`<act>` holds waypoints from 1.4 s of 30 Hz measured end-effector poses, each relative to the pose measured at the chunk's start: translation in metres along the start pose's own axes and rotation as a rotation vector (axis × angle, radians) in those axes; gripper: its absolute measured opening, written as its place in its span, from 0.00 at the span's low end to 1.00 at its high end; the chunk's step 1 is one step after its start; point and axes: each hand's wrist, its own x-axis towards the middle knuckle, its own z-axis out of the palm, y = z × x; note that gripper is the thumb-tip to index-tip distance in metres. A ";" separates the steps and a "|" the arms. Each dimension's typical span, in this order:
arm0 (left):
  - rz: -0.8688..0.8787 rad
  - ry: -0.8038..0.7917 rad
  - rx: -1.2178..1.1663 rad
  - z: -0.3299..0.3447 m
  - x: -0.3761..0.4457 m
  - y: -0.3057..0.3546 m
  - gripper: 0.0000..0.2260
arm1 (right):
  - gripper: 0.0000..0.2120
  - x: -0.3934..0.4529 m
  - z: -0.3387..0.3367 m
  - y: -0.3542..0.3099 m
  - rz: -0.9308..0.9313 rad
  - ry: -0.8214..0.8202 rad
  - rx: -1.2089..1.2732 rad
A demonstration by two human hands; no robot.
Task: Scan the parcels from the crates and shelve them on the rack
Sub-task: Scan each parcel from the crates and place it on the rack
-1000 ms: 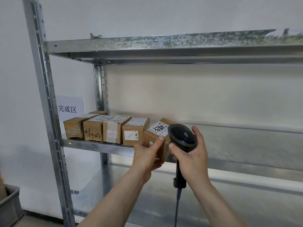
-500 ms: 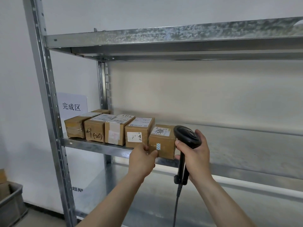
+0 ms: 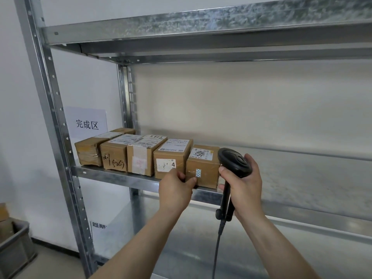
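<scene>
Newest parcel [image 3: 202,168] now squared on shelf [image 3: 120,178], tilted earlier. Left hand [image 3: 176,191] fingertips touch its front; right hand [image 3: 242,190] at 3 o'clock grips scanner [image 3: 234,162]. Risk: overhanging edge, withdrawal drags it off.

White paper wall sign [image 3: 87,122] reads "完成区"; brown cardboard parcel's white front sticker [image 3: 166,164] shows "4"; another brown parcel [image 3: 114,157] bears handwritten "(526)".

Parcels [image 3: 149,156] on shelf [image 3: 120,179] (in row).
</scene>
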 end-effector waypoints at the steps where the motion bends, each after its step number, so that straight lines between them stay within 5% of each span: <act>1: 0.003 -0.002 -0.004 0.000 0.000 0.000 0.11 | 0.39 0.000 0.000 0.001 -0.012 0.009 -0.009; 11: -0.002 -0.035 -0.080 -0.023 -0.014 -0.008 0.09 | 0.43 -0.016 -0.006 0.012 -0.157 0.040 -0.026; 20: 0.007 0.013 0.109 -0.091 -0.039 -0.040 0.15 | 0.42 -0.080 0.021 0.023 -0.217 -0.099 -0.198; 42: 0.150 0.156 0.793 -0.445 -0.085 -0.222 0.35 | 0.44 -0.316 0.262 0.057 -0.180 -0.387 -0.223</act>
